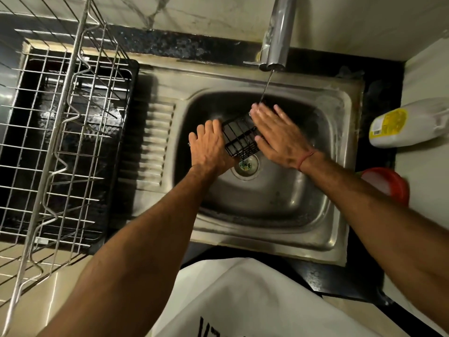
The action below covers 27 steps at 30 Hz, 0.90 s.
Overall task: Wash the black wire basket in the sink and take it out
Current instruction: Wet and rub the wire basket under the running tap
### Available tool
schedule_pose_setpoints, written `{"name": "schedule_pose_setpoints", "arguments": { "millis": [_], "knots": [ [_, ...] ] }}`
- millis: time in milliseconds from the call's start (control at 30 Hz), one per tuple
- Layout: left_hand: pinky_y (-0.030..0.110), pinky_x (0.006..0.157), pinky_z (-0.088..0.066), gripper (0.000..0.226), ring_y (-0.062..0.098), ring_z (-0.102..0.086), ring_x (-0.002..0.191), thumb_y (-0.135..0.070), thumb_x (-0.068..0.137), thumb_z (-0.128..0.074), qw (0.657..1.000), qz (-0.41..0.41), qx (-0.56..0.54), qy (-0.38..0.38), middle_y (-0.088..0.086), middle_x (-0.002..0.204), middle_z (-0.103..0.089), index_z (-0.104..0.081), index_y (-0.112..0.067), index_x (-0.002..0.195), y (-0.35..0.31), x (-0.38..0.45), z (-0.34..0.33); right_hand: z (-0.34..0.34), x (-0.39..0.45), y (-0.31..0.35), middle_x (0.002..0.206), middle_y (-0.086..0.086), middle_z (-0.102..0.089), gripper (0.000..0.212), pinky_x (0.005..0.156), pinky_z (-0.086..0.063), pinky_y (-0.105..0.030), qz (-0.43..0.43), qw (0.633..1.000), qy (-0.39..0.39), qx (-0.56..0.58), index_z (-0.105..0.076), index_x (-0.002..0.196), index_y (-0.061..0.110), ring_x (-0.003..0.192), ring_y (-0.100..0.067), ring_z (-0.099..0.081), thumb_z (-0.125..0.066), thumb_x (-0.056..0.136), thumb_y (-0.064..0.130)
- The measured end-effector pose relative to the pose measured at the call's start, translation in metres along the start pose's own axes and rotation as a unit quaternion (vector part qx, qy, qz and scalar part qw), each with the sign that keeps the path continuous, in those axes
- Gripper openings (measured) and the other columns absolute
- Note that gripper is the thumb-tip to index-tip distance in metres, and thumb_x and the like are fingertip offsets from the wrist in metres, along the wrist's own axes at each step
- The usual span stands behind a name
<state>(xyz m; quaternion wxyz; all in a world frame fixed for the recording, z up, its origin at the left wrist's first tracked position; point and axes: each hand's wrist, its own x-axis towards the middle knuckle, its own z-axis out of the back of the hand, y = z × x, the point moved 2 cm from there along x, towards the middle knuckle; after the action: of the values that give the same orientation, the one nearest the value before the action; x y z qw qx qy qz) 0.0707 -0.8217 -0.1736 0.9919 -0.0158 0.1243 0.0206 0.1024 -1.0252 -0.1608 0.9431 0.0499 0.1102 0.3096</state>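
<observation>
View from above a steel sink (pixel 315 229), both bare forearms reaching in. A small black wire basket (pixel 239 139) is held between the two hands over the bowl, just above and beside the drain (pixel 246 165). The left hand (pixel 210 148) grips the basket's left side, its fingers curled over the edge, so the basket sits at the fingertips on that hand's right. The right hand (pixel 277 135) lies flat against the basket's right side, fingers straight and close together, pressing on the wire; a red thread circles that wrist. A thin stream of water (pixel 266 87) falls from the tap (pixel 279 37) onto the right hand's fingertips at the basket's far end. To the left stands a metal dish rack (pixel 65 132) over a black tray. On the right counter lie a white bottle with a yellow label (pixel 408 122) and a red lid (pixel 388 183)
</observation>
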Motion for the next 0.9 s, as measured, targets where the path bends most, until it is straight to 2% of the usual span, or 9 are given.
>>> {"name": "schedule_pose_setpoints", "arguments": {
  "millis": [67, 100, 200, 267, 400, 567, 700, 833, 900],
  "knots": [
    [0.048, 0.097, -0.046, 0.122, 0.027, -0.049, 0.11, -0.094, 0.059, -0.075, 1.0, -0.005, 0.008, 0.005, 0.007, 0.131, -0.049, -0.039, -0.014, 0.145, -0.001, 0.004, 0.002, -0.003, 0.003, 0.002, 0.176, -0.017, 0.0, 0.08, 0.132, -0.007, -0.05, -0.066, 0.998, -0.011, 0.004, -0.004, 0.167, 0.005, 0.163, -0.028, 0.002, -0.022, 0.106, 0.054],
    [0.048, 0.098, -0.046, 0.123, 0.028, -0.049, 0.11, -0.094, 0.059, -0.075, 1.0, -0.007, 0.009, 0.007, 0.007, 0.132, -0.049, -0.038, -0.014, 0.146, -0.001, 0.004, 0.004, -0.004, 0.003, 0.002, 0.175, -0.017, 0.001, 0.082, 0.132, -0.006, -0.05, -0.065, 0.998, -0.006, -0.004, -0.004, 0.167, 0.004, 0.163, -0.03, 0.003, -0.023, 0.105, 0.055],
    [0.048, 0.097, -0.047, 0.124, 0.028, -0.049, 0.11, -0.091, 0.059, -0.077, 1.0, -0.019, 0.023, 0.004, 0.008, 0.132, -0.049, -0.038, -0.013, 0.147, -0.004, 0.005, 0.004, -0.005, -0.006, -0.013, 0.176, -0.016, -0.002, 0.077, 0.132, -0.01, -0.051, -0.018, 1.0, 0.001, -0.019, -0.005, 0.168, 0.006, 0.163, -0.027, 0.002, -0.024, 0.107, 0.05],
    [0.048, 0.097, -0.047, 0.123, 0.028, -0.049, 0.11, -0.088, 0.058, -0.081, 0.999, -0.036, 0.033, -0.005, 0.008, 0.131, -0.049, -0.039, -0.013, 0.146, -0.009, 0.009, 0.005, -0.003, -0.011, -0.018, 0.176, -0.015, -0.001, 0.075, 0.132, -0.011, -0.05, -0.042, 0.999, -0.006, -0.012, -0.002, 0.168, 0.008, 0.163, -0.025, 0.002, -0.026, 0.108, 0.047],
    [0.05, 0.102, -0.043, 0.117, 0.031, -0.049, 0.118, -0.08, 0.061, -0.085, 0.996, -0.078, 0.032, 0.002, 0.01, 0.137, -0.048, -0.037, -0.014, 0.145, -0.014, 0.017, 0.008, -0.015, -0.017, 0.015, 0.176, -0.014, 0.006, 0.077, 0.133, -0.008, -0.047, 0.014, 1.0, 0.008, -0.02, -0.001, 0.168, 0.005, 0.163, -0.024, 0.006, -0.023, 0.108, 0.049],
    [0.052, 0.108, -0.042, 0.127, 0.033, -0.047, 0.125, -0.084, 0.06, -0.083, 0.996, -0.077, 0.03, 0.017, 0.012, 0.143, -0.045, -0.034, -0.012, 0.151, -0.001, 0.023, 0.018, -0.019, -0.01, 0.024, 0.177, -0.009, 0.005, 0.072, 0.132, -0.009, -0.047, -0.07, 0.997, -0.021, 0.021, 0.0, 0.168, 0.009, 0.163, -0.02, 0.007, -0.025, 0.111, 0.045],
    [0.051, 0.115, -0.043, 0.135, 0.036, -0.042, 0.138, -0.066, 0.065, -0.093, 0.998, -0.03, 0.029, 0.039, 0.015, 0.154, -0.039, -0.022, -0.008, 0.164, 0.024, 0.011, 0.013, -0.016, -0.004, 0.027, 0.177, -0.008, 0.004, 0.07, 0.132, -0.01, -0.047, -0.094, 0.994, -0.031, 0.046, 0.0, 0.169, 0.011, 0.163, -0.019, 0.007, -0.02, 0.11, 0.045],
    [0.05, 0.111, -0.049, 0.13, 0.037, -0.041, 0.139, -0.057, 0.066, -0.096, 0.998, -0.034, 0.029, 0.053, 0.016, 0.154, -0.037, -0.022, -0.009, 0.162, 0.02, 0.014, 0.013, -0.016, 0.002, 0.055, 0.173, -0.013, 0.011, 0.081, 0.132, -0.005, -0.05, -0.198, 0.979, -0.041, 0.029, -0.004, 0.168, 0.005, 0.163, -0.029, 0.004, -0.018, 0.108, 0.058],
    [0.05, 0.11, -0.049, 0.126, 0.037, -0.04, 0.139, -0.052, 0.066, -0.098, 0.997, -0.036, 0.023, 0.06, 0.016, 0.153, -0.037, -0.025, -0.01, 0.16, 0.018, 0.018, 0.017, -0.018, -0.001, 0.051, 0.173, -0.015, 0.01, 0.085, 0.132, -0.008, -0.05, -0.159, 0.987, -0.031, 0.013, -0.003, 0.167, 0.003, 0.163, -0.029, 0.003, -0.017, 0.107, 0.061]
  ]
}}
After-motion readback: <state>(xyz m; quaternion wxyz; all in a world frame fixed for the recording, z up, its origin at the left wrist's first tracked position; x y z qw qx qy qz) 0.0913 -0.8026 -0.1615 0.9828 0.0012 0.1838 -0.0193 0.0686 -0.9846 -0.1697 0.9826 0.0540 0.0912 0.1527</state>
